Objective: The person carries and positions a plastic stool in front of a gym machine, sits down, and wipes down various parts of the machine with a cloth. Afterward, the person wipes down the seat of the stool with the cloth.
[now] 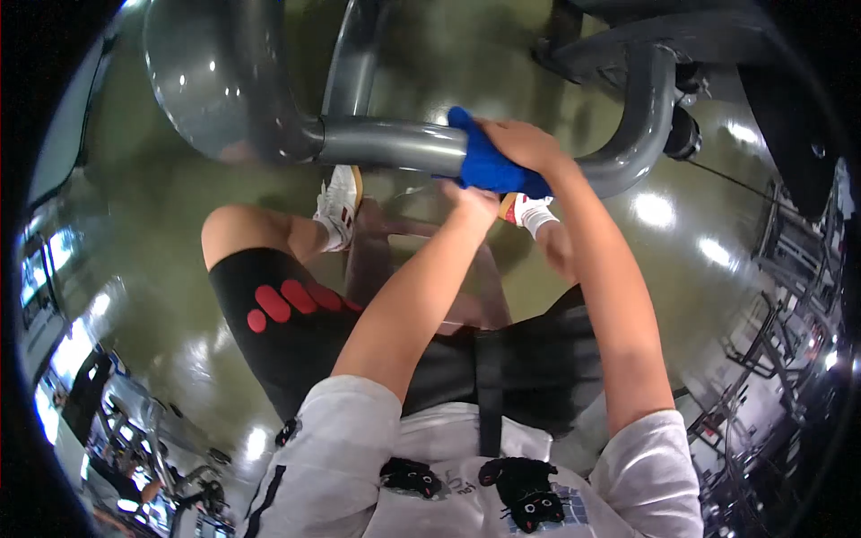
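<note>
**1 grey tube (386, 143), 1 blue cloth (490, 163) on it, right hand (522, 145) and left hand (477, 194) at the cloth**

From where I stand, largest first. One floor (161, 269), greenish and glossy. One grey machine frame (211, 81) on the far side; its big rounded part is far left. The tube runs left to right in front of the seated person, then bends toward the far side at right. More exercise equipment at the left and right edges, too small to count.

One white shirt (332, 448), two black cat prints. One pair of black shorts (278, 350), at least four red marks on the left leg.

Two bare forearms reach to the tube. Right hand lies curved over the far side of the cloth, touching it; fingers run together, can't tell how tightly closed. Left hand is at the cloth's near edge, mostly hidden; can't tell finger opening or grip.

Two white shoes on the floor: left shoe (339, 206) mostly visible, right shoe (513, 210) partly covered.

Cloth: bunched against the tube, right of its middle, between the two hands.

One black roller-like part (683, 134) at far right, beside the bend.
</note>
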`<control>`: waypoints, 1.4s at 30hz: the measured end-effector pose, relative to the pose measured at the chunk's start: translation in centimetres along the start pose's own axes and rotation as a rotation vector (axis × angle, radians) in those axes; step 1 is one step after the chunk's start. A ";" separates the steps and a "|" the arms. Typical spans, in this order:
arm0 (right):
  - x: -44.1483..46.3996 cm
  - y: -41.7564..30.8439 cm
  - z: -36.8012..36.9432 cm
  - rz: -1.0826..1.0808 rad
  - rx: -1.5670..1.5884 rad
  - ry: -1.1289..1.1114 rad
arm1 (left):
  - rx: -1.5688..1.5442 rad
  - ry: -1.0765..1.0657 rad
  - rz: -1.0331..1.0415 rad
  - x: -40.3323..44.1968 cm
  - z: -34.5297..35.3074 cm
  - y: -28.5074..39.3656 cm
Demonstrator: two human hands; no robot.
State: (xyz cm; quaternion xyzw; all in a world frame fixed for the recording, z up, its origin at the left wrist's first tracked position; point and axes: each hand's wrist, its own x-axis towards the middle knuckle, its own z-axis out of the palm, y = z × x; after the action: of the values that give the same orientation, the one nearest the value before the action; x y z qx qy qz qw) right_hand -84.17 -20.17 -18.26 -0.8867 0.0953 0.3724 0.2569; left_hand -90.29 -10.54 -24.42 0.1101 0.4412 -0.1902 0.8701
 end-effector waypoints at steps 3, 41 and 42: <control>-2.1 5.8 -1.0 0.112 -0.104 0.075 | -0.060 0.105 -0.288 -1.7 1.2 -2.7; -0.4 -11.2 1.9 -0.209 -0.014 0.184 | -0.231 0.023 0.086 -2.3 1.6 13.0; 0.2 -10.9 1.6 -0.146 -0.021 0.110 | -0.168 -0.029 0.136 -2.1 1.3 12.4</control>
State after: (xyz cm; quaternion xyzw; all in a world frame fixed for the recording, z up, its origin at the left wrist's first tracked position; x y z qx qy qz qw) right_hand -81.12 -10.06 -15.20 -0.9130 0.0403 0.3043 0.2686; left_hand -85.19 0.64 -21.64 0.0636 0.4346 -0.0947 0.8934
